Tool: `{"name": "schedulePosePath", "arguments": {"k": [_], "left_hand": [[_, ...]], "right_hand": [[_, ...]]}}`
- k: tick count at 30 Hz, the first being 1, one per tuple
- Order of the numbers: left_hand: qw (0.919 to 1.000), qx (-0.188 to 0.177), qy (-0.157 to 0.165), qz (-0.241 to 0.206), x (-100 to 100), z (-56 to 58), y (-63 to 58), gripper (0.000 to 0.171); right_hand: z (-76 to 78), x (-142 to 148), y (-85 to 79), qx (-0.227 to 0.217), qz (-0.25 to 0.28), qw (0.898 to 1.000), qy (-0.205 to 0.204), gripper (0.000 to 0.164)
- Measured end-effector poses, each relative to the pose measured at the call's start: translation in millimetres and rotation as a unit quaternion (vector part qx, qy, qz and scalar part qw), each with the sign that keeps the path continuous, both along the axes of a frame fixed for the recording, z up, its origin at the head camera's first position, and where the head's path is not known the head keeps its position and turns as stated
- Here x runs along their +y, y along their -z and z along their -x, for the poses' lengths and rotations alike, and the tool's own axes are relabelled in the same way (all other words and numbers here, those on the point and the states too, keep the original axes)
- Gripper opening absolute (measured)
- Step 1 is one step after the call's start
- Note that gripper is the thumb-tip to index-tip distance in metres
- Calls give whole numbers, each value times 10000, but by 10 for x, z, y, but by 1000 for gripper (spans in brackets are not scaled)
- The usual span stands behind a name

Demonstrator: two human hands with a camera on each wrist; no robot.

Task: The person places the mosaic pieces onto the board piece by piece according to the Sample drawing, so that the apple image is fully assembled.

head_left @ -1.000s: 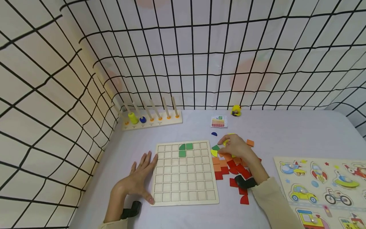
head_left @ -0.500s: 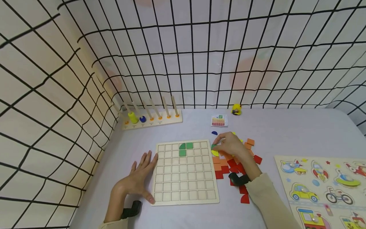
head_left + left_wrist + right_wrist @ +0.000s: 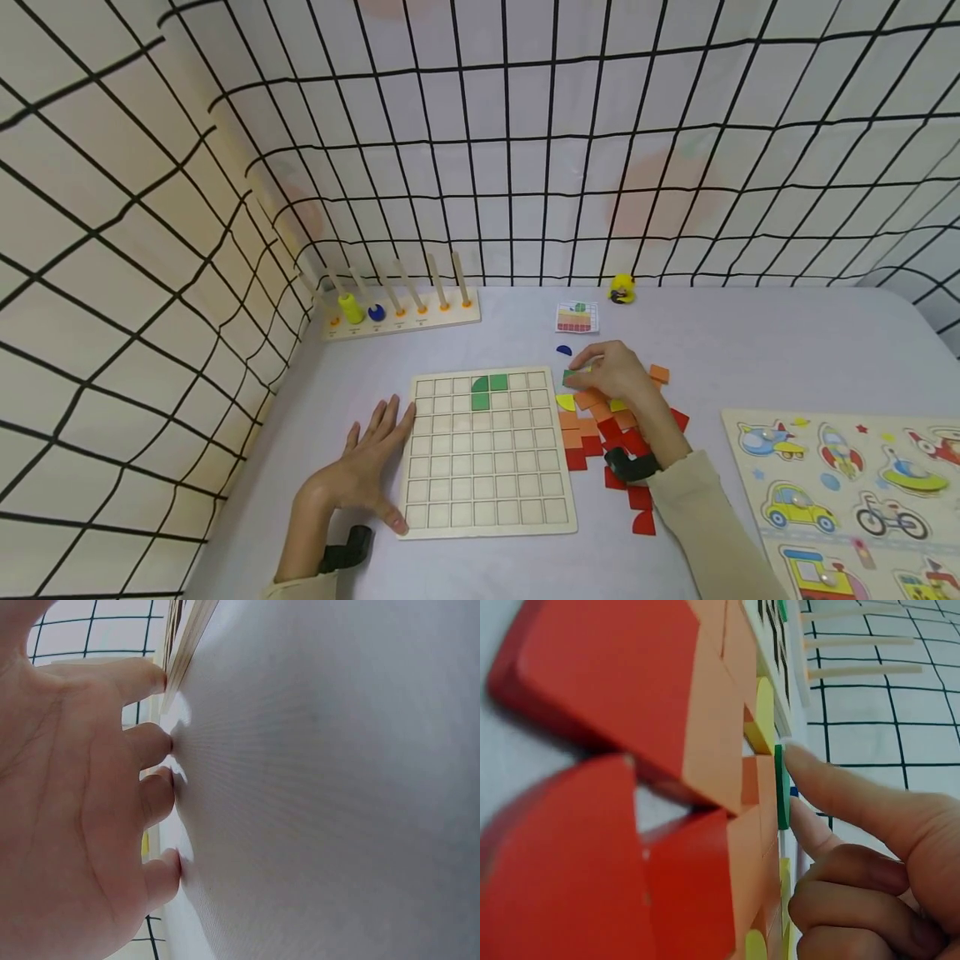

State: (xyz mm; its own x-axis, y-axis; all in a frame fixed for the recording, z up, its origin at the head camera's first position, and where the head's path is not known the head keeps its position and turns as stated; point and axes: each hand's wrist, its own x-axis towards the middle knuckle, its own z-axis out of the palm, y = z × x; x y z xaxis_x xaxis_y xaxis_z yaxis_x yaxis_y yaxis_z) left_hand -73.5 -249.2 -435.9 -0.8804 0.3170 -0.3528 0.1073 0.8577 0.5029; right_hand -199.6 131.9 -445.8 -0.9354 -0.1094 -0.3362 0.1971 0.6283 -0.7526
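My left hand (image 3: 360, 471) rests spread on the table, its thumb and index fingertip touching the left edge of a pale wooden grid board (image 3: 487, 454). In the left wrist view the fingertips of the left hand (image 3: 67, 795) press on the white cloth by the board's edge. Three green tiles (image 3: 480, 402) sit in the board's upper cells. Right of the board, my right hand (image 3: 615, 371) pinches another green tile (image 3: 568, 379) between thumb and index finger. The right wrist view shows the thumb against this green tile (image 3: 782, 787), with the other fingers curled.
Red tiles (image 3: 576, 459), orange tiles (image 3: 570, 421) and yellow tiles (image 3: 566, 402) lie loose beside the board. Behind them are a blue half-round tile (image 3: 564, 350), a pattern card (image 3: 577, 317) and a yellow toy duck (image 3: 622, 288). A peg stand (image 3: 401, 317) and picture puzzle (image 3: 847, 492) flank them.
My right hand has moved a little left and closed its thumb and index finger on the green tile, which has shifted and turned slightly. The left hand and board have stayed put.
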Motion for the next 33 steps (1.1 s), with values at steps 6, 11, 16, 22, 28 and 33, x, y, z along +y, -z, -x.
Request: {"name": "schedulePosePath", "arguments": {"k": [6,11,16,22,28,33], "left_hand": [[10000,10,-12,-30,1,2,3,160],[10000,9,-25,-56,1,3,-1,161],[9999,-37,-30,-117,-5,-3,-5,162],[9999,-34,-39,-145,-19,-13,-3,162],[10000,-39,-16,-80,-20,-9,2,160],[10000,-32,-12,-83,-10,1,-2,160]], "right_hand": [[-16,-41,-7,74,-117,9998,-129,29],[-6,-29,1,292,-278,9987,-309,30],[-12,-16,-4,464,-329,9973,-457,31],[-91,-172,-37,750,356,9922,-926,26],[-185,-549,-9,802,360,9854,-1461,22],[-191,-726,23,901,-46,9834,-1575,22]]}}
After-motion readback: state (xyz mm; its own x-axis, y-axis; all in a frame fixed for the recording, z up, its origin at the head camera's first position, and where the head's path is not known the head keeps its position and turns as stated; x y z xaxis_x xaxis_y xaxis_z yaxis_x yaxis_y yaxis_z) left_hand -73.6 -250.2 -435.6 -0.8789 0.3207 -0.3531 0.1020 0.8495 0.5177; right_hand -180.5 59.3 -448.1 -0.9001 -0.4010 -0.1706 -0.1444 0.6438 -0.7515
